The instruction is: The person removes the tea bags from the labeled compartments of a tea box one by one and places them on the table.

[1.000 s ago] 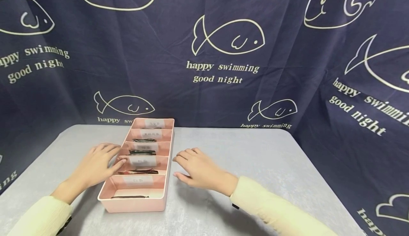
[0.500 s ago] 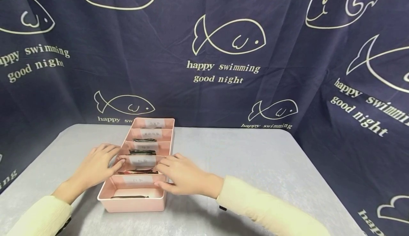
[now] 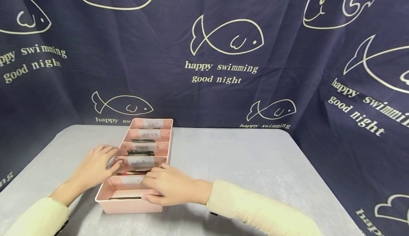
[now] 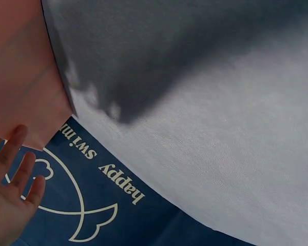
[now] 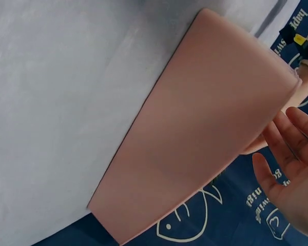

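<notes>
A long pink divided box (image 3: 129, 205) stands on the table, with a white paper label on the wall of each compartment. Thin dark sachets lie inside; the one in the nearest compartment (image 3: 124, 198) shows as a narrow dark strip. My left hand (image 3: 96, 166) rests by the box's left rim, fingers spread loosely, thumb over the edge. Above the nearest compartment is my right hand (image 3: 170, 186), its fingers loosely bent and its thumb by the front right rim. In the right wrist view the right hand's fingers (image 5: 292, 136) extend over the box edge, holding nothing visible.
The grey-white table (image 3: 236, 179) extends to the right of the box. A dark blue curtain (image 3: 223, 97) with fish drawings and lettering hangs behind and at both sides. More sachets (image 3: 140, 153) lie in the farther compartments.
My right hand has moved left and toward me, from beside the box to above its nearest compartment. The left hand has stayed by the left rim.
</notes>
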